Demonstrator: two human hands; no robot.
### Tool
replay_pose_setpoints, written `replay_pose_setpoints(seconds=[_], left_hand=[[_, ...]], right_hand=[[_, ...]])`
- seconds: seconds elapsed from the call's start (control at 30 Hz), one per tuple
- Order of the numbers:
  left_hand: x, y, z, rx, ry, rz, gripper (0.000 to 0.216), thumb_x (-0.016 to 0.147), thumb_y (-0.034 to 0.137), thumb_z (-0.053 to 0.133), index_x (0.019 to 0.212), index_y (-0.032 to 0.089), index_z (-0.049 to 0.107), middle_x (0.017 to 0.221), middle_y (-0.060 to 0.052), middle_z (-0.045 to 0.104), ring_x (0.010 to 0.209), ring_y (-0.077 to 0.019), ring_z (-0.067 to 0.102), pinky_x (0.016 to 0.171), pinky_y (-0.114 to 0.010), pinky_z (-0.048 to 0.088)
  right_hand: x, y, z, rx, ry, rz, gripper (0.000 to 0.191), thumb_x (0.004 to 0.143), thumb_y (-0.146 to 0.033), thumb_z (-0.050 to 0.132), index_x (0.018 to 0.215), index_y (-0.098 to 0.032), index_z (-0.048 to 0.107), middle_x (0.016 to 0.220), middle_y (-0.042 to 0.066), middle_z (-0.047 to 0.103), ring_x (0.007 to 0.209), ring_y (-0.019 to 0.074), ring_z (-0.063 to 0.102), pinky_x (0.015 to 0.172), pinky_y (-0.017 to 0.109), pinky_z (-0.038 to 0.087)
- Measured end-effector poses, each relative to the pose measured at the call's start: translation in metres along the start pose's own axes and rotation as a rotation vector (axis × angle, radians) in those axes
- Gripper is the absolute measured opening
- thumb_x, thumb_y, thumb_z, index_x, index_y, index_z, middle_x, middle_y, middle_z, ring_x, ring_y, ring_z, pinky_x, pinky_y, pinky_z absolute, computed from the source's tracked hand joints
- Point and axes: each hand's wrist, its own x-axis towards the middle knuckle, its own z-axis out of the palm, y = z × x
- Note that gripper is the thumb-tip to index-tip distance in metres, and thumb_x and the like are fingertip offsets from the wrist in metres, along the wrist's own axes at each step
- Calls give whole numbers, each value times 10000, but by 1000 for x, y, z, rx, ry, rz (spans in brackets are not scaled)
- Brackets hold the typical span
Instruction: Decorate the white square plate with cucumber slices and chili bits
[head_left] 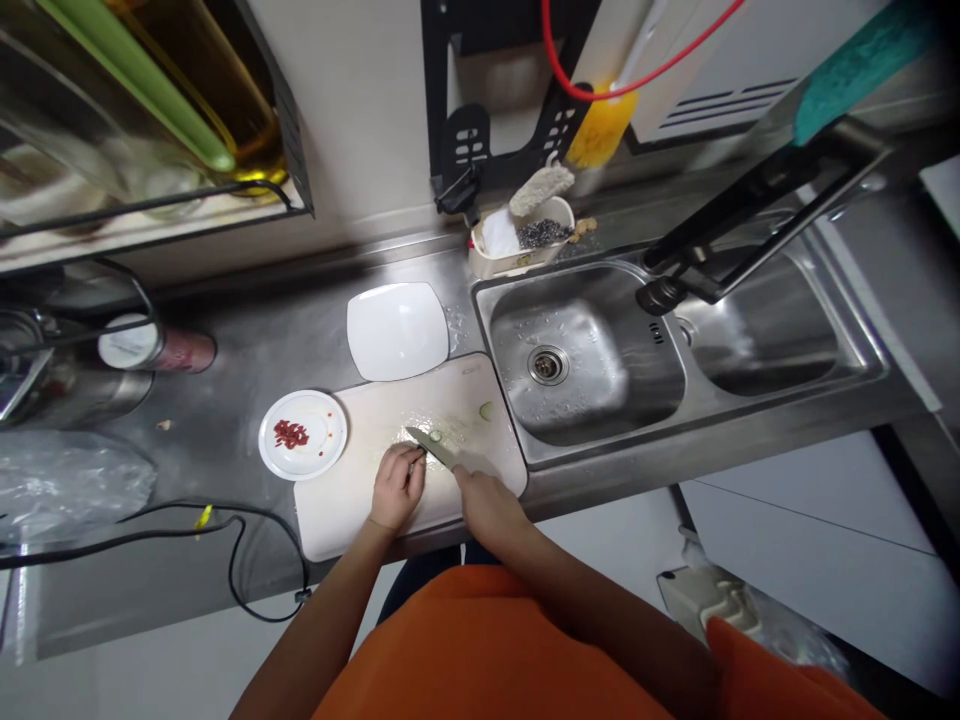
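On the pale cutting board [352, 510], my right hand [487, 505] grips the handle of a kitchen knife [439, 452], its blade pointing left across the board. My left hand [397, 485] is closed with curled fingers close to the blade tip, around what looks like a piece of cucumber that the fingers mostly hide. A small cucumber slice [436, 436] lies just beyond the blade. Farther right on the board rests a green cucumber end [486, 411]. Wet, shiny patches surround the blade.
A white plate with chopped red bits [291, 434] overlaps the board's left edge. Behind the board sits a square white plate [397, 330]. The steel double sink [600, 350] and black faucet [690, 270] are to the right. A black cable [240, 530] and plastic bag [67, 485] lie left.
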Motion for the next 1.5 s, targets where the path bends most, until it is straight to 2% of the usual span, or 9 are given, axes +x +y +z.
replay_pose_setpoints(seconds=[0.17,0.3,0.53,1.1,1.33,1.5], left_hand=[[0,0,0,20,8,1,149,845,149,505,974,168,577,942,-83,619,976,-185,566,882,-371,482],[0,1,-1,22,13,7,145,832,131,521,964,165,569,942,-87,618,976,-189,566,881,-370,484],[0,1,-1,11,23,6,120,837,147,514,941,165,571,939,-88,624,967,-185,575,872,-364,490],[1,1,-1,-1,30,9,121,842,151,501,939,171,570,932,-87,627,959,-188,583,864,-376,496],[2,2,-1,-11,39,18,131,826,118,519,932,175,572,919,-80,624,941,-183,579,857,-370,497],[1,1,0,-23,19,-1,138,831,120,511,940,176,576,921,-76,622,937,-177,578,858,-362,495]], right_hand=[[-15,4,-3,-44,-14,12,412,859,-72,291,1216,-197,456,941,103,616,896,222,596,699,287,413],[-26,4,-7,-42,-73,26,400,858,-51,285,1187,-202,454,923,100,615,879,208,601,674,266,403],[-31,0,-12,-42,-76,35,394,844,-34,275,1152,-180,473,941,111,615,899,224,604,678,272,410],[-24,-4,-16,-37,-122,23,396,845,-37,282,1162,-172,477,954,125,618,921,221,597,703,282,430],[-13,-5,-11,-14,-89,3,404,855,-47,260,1173,-164,481,939,123,626,914,228,603,699,286,426],[2,-7,-3,25,-48,5,394,869,-70,245,1138,-179,511,942,94,630,898,195,597,728,275,421]])
